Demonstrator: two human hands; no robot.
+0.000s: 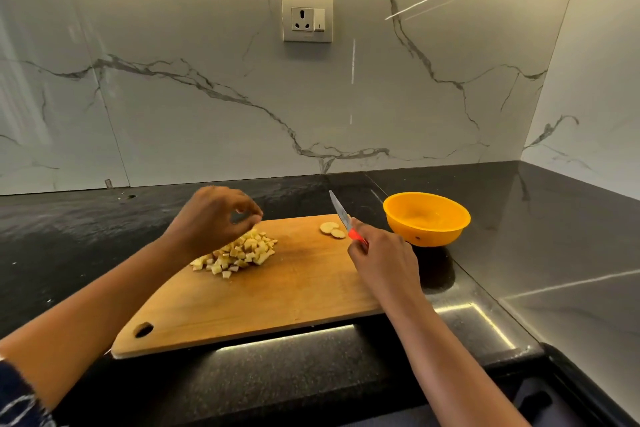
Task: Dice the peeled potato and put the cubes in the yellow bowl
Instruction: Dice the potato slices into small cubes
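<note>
Handle of knife [341, 212] mostly hidden inside grip of right hand [384, 258]

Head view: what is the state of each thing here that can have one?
Potato cubes: piled on the cutting board.
Potato slices: two, uncut, flat on board.
Yellow bowl: upright, looks empty.
Knife: blade raised, gripped by right hand.
Left hand: over the cubes, fingers curled; hold unclear.
Wall socket: nothing plugged in.
</note>
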